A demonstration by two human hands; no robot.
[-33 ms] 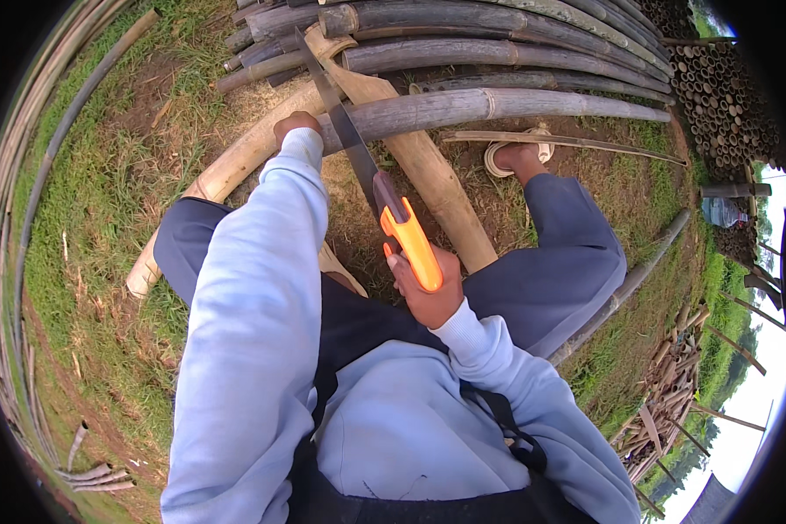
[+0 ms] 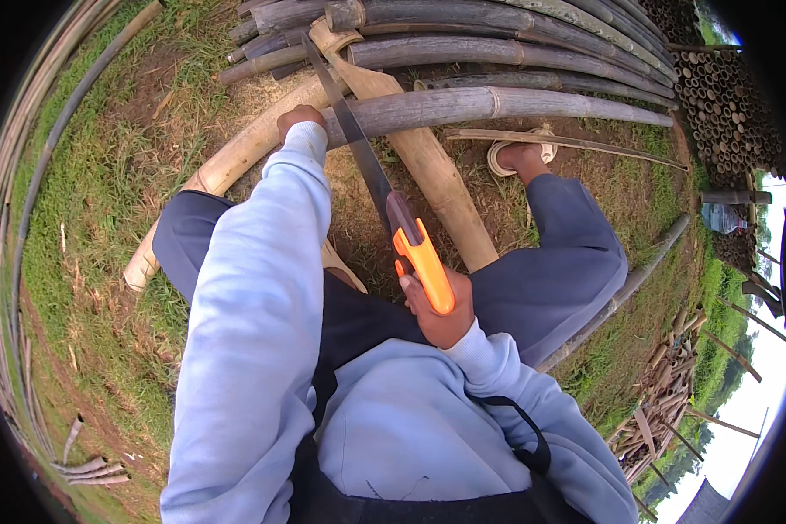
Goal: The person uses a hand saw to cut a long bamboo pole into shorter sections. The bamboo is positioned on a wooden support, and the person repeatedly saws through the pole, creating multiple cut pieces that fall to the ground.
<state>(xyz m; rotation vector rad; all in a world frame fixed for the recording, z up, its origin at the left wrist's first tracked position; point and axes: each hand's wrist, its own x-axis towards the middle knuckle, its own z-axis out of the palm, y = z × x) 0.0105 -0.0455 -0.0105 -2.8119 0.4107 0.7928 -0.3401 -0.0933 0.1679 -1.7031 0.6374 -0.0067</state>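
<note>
While right hand point(image 2: 448, 321) grips one orange-handled saw point(image 2: 377, 177), left hand point(image 2: 300, 120) clamps one gray bamboo pole point(image 2: 498, 103).

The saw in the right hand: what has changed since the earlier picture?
The right hand has drawn the saw slightly back toward the body and a little rightward. Nothing was taken hold of or let go. The left hand stays at the grey bamboo pole.

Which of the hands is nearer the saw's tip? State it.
Left: the left hand is at the dark pole, below the saw's tip; the right hand grips the orange handle, opposite end.
</note>
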